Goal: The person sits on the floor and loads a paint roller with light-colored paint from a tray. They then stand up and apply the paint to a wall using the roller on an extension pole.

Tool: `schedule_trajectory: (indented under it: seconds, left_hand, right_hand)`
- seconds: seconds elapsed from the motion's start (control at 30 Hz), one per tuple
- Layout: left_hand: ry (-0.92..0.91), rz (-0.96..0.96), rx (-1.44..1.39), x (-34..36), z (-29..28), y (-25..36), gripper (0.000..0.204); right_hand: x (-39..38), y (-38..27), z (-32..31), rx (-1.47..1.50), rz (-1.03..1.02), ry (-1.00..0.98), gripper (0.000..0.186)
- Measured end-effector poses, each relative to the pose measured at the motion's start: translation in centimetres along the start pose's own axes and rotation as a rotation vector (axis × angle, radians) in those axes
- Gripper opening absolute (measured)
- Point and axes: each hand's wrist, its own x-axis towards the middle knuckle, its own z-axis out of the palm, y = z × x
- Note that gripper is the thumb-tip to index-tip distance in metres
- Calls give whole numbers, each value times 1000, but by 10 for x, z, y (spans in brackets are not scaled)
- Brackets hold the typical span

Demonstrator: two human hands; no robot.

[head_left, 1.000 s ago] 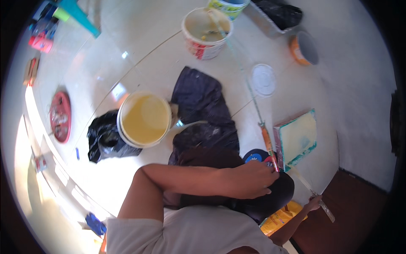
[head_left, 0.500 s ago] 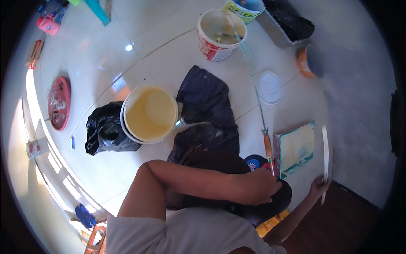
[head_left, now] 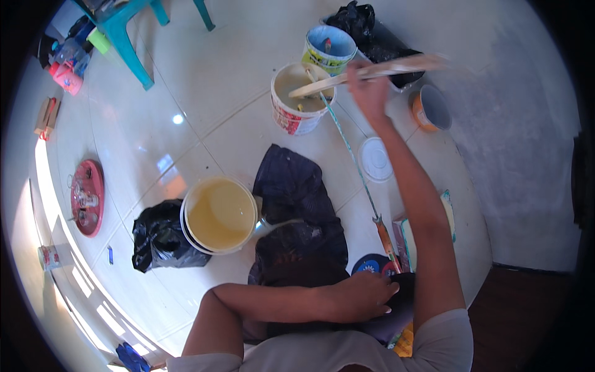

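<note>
My right hand (head_left: 369, 93) is closed round a long pale wooden stick (head_left: 328, 83), lifted out in front of me. The stick's left end lies over a white bucket with a red label (head_left: 296, 119); its right end is smeared by motion. A thin pole (head_left: 352, 149) with a worn orange handle (head_left: 385, 240) leans from that bucket back toward my knee. My left hand (head_left: 362, 296) rests on my dark-clad leg beside the handle's end, fingers loosely bent and apart, with nothing visible in it. A larger bucket coated inside with pale yellow paint (head_left: 223, 214) stands left of my legs.
Beyond the white bucket stand a blue-lined bucket (head_left: 331, 62) and black plastic in a grey tray (head_left: 400, 80). An orange pot (head_left: 427, 108) and white lid (head_left: 375, 160) lie right. Left are a black bag (head_left: 164, 239), red tray of glasses (head_left: 93, 217) and teal chair (head_left: 127, 31).
My right hand has swung the stick from low beside the wall up and forward over the white bucket. My left hand stays on my leg. The view has tilted up a little.
</note>
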Motion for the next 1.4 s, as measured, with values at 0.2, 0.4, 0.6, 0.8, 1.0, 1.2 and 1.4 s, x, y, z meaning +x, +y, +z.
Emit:
schedule_trajectory:
  seconds: [0.2,0.4,0.6,0.8,1.0,1.2,1.4]
  left_hand:
    - [-23,1,-1,-2,-13,-2,39]
    - [-13,-22,-23,-1,-15,-6,40]
    - [22,-44,-24,-6,-16,-7,41]
    - [11,-28,-21,1,-15,-2,38]
    - [-13,-57,10,8,-8,1,34]
    - [-35,21,65,27,7,14,33]
    - [-54,-60,113,27,12,12,33]
  right_hand:
    - [19,28,75,-123,57,-414,42]
    - [41,16,59,-160,-52,-378,59]
    - [-60,21,-70,-326,150,-494,78]
    - [-326,92,-263,-336,653,-699,107]
    - [-438,29,-292,-243,1228,-471,44]
    - [-538,80,-314,-757,663,48,15]
    - [-365,-71,-341,-589,270,-208,26]
